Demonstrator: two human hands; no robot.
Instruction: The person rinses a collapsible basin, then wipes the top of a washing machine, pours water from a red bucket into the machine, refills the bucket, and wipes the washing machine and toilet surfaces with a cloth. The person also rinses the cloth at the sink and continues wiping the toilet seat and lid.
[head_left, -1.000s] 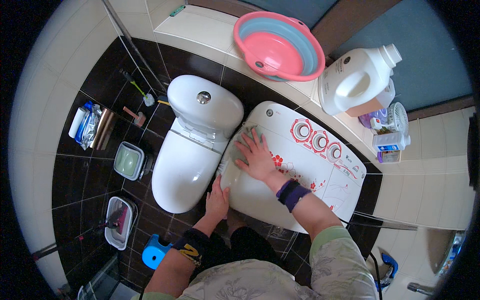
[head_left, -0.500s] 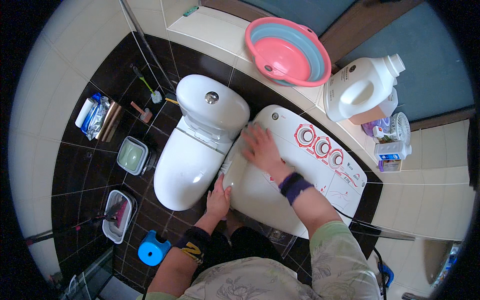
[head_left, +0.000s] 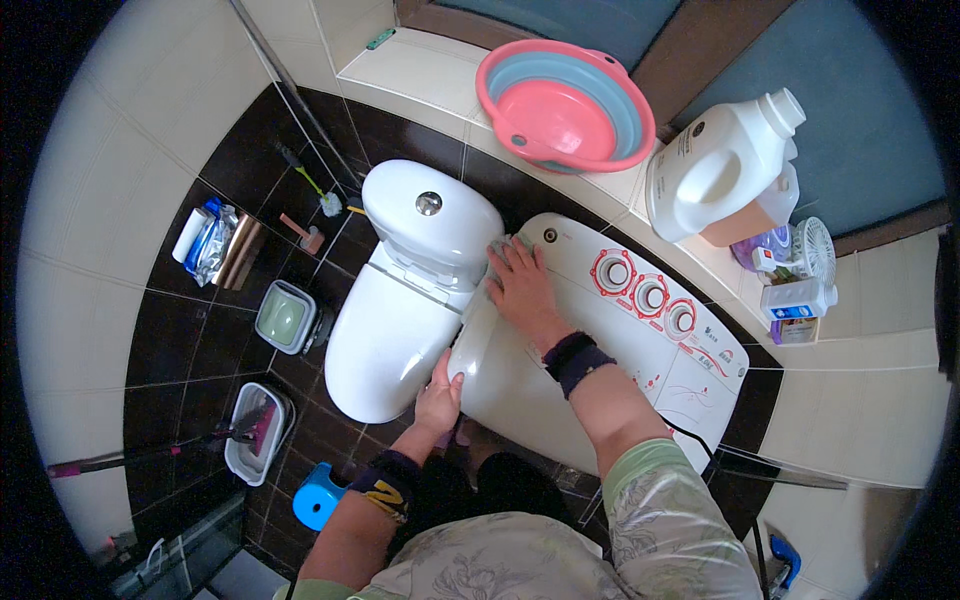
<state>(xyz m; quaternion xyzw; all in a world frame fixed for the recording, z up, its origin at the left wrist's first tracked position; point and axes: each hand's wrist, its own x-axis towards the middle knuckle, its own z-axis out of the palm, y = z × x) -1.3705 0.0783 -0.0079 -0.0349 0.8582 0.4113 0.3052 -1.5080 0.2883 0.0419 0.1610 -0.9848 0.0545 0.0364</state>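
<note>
A white twin-tub washing machine (head_left: 590, 380) with red-ringed knobs stands in front of me. Its left side is close to the white toilet (head_left: 385, 335). My right hand (head_left: 521, 285) presses flat near the machine's far left corner, with a greyish cloth (head_left: 499, 243) mostly hidden under its fingers. At the near left corner, my left hand (head_left: 438, 402) rests against the machine's side, fingers stretched along it and thumb apart. Dark bands circle both wrists.
On the ledge behind are a pink and grey basin (head_left: 560, 115), a large white jug (head_left: 712, 170) and a small white fan (head_left: 815, 250). A blue stool (head_left: 318, 497), a white bucket (head_left: 240, 445) and a lidded bin (head_left: 284, 315) stand on the dark tiles at left.
My right hand, blurred before, now shows clearly at nearly the same spot at the machine's far left edge. My left hand stays at the near corner. The whole view has shifted slightly.
</note>
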